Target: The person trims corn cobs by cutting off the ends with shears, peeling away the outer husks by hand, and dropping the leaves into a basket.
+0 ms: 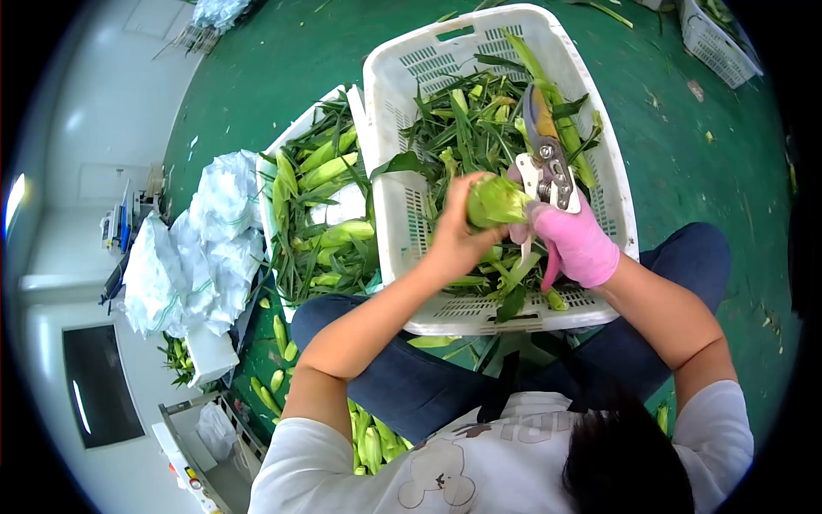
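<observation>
An ear of corn in its green husk (pixel 497 201) is gripped in my left hand (pixel 458 236), which is bare with the fingers wrapped round it. My right hand (pixel 580 246), in a pink glove, is closed on pruning shears (pixel 556 176) with metal jaws. The shears are right beside the cut-looking end of the corn; whether they touch it I cannot tell. Both hands are above a white plastic crate (pixel 612 171) holding a pile of loose green husks and leaves (pixel 467 128). My glove hides part of the shears.
Left of the crate stands a white box (pixel 267 223) with corn in husks and leaves. White plastic sacks (pixel 218 206) lie farther left. More corn (pixel 374 445) is on the green floor beside my legs. Another crate (pixel 719 47) stands at the far right.
</observation>
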A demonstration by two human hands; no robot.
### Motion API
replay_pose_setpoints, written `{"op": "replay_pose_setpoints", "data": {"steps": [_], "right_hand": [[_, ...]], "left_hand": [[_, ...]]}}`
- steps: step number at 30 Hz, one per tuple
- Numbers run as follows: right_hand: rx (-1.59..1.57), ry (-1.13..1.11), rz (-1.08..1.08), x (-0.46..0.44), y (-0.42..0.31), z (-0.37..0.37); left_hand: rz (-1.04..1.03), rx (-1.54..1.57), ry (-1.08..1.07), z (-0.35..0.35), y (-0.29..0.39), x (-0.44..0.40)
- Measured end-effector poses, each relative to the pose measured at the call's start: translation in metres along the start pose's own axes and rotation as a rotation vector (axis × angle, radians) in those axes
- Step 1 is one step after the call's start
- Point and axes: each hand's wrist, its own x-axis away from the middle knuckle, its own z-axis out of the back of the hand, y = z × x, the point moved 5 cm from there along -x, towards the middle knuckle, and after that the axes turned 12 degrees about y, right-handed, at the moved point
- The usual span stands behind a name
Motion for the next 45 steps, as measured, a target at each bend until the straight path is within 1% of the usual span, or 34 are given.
{"op": "replay_pose_setpoints", "data": {"steps": [2,3,4,6,7,10,11,14,15,16,18,19,20,22,23,25,26,28,29,30,31,32,33,34,36,37,38,39,40,41,42,43,44,45], "right_hand": [[-0.076,0.016,-0.029,0.0,-0.005,-0.003],[-0.099,-0.003,-0.054,-0.002,-0.006,0.0],[-0.119,0.066,-0.023,-0.002,0.0,0.005],[-0.028,0.1,0.006,0.0,0.003,0.008],[0.021,0.116,0.011,0.001,0.005,0.007],[0.212,0.041,0.146,0.004,0.011,0.001],[0.438,0.058,0.334,0.001,0.015,0.002],[0.422,0.022,0.329,0.003,-0.005,0.004],[0.234,0.04,0.159,0.0,-0.011,0.008],[0.084,0.079,0.113,-0.004,-0.018,0.014],[-0.374,-0.057,-0.137,-0.019,-0.013,0.029],[-0.528,-0.052,-0.202,-0.026,-0.008,0.031],[-0.683,-0.179,-0.239,-0.031,-0.006,0.034],[-0.652,-0.035,-0.291,-0.033,-0.008,0.036],[-0.644,-0.061,-0.277,-0.033,-0.011,0.035],[-0.635,-0.11,-0.258,-0.036,-0.006,0.041],[-0.796,-0.574,-0.227,-0.043,-0.002,0.042],[-0.291,-0.125,-0.155,-0.024,-0.009,0.037],[-0.147,-0.086,-0.046,-0.011,-0.014,0.027],[0.231,-0.138,-0.016,-0.006,-0.007,0.024],[0.535,-0.365,0.105,-0.007,0.001,0.016],[0.742,-0.396,0.313,0.008,0.001,-0.006],[0.907,-0.426,0.366,0.019,0.007,-0.018],[0.778,-0.369,0.307,0.027,0.014,-0.019],[0.566,-0.266,0.192,0.028,0.032,-0.011],[0.477,-0.152,0.141,0.023,0.032,0.003],[0.431,0.187,-0.045,0.011,0.046,0.035],[0.179,0.047,-0.04,-0.018,0.055,0.067],[0.119,-0.089,-0.002,-0.038,0.056,0.081],[-0.023,-0.413,0.055,-0.046,0.045,0.059],[-0.012,-0.174,-0.007,-0.053,0.047,0.066],[-0.005,-0.125,-0.034,-0.057,0.05,0.071],[0.053,-0.056,-0.038,-0.055,0.051,0.07],[0.115,-0.074,-0.046,-0.065,0.059,0.082]], "left_hand": [[0.325,0.416,-0.003,-0.022,-0.01,0.017],[0.264,0.435,-0.005,-0.024,0.001,0.02],[0.136,0.212,0.114,-0.013,0.007,0.02],[-0.11,-0.239,0.352,0.016,0.021,0.026],[-0.131,-0.276,0.486,0.023,0.038,0.035],[-0.087,-0.602,0.386,0.0,0.076,0.034],[-0.176,-0.69,0.475,-0.01,0.082,0.031],[-0.134,-0.397,0.488,-0.013,0.059,0.026],[-0.007,-0.006,0.401,-0.017,0.049,0.023],[0.183,0.436,0.378,-0.019,0.03,0.024],[0.254,0.971,0.296,-0.029,0.023,0.026],[0.292,1.086,0.31,-0.029,0.02,0.026],[0.312,1.168,0.308,-0.03,0.018,0.024],[0.348,1.33,0.3,-0.031,0.016,0.021],[0.376,1.326,0.299,-0.032,0.011,0.022],[0.452,1.294,0.118,-0.029,0.016,0.03],[0.491,1.277,0.038,-0.027,0.016,0.037],[0.785,1.087,-0.118,-0.03,-0.024,0.051],[0.955,1.067,-0.061,-0.04,-0.03,0.054],[1.11,1.064,0.005,-0.05,-0.032,0.057],[1.023,1.148,0.068,-0.051,-0.021,0.056],[0.925,1.228,0.13,-0.05,-0.012,0.052],[1.038,1.426,0.121,-0.046,-0.041,0.051],[0.89,1.281,0.141,-0.035,-0.047,0.041],[0.752,1.375,0.315,0.021,0.004,0.053],[0.455,1.272,0.193,0.064,0.03,0.062],[0.295,1.133,0.512,0.115,0.044,0.085],[0.265,1.287,0.594,0.165,0.042,0.113],[0.153,1.528,0.628,0.208,0.053,0.153],[0.115,1.387,0.821,0.248,0.061,0.203],[0.123,1.13,0.998,0.287,0.048,0.265],[0.161,0.94,1.254,0.31,0.037,0.33],[0.229,0.87,1.446,0.33,0.017,0.4],[0.285,0.867,1.612,0.343,-0.012,0.475]]}}
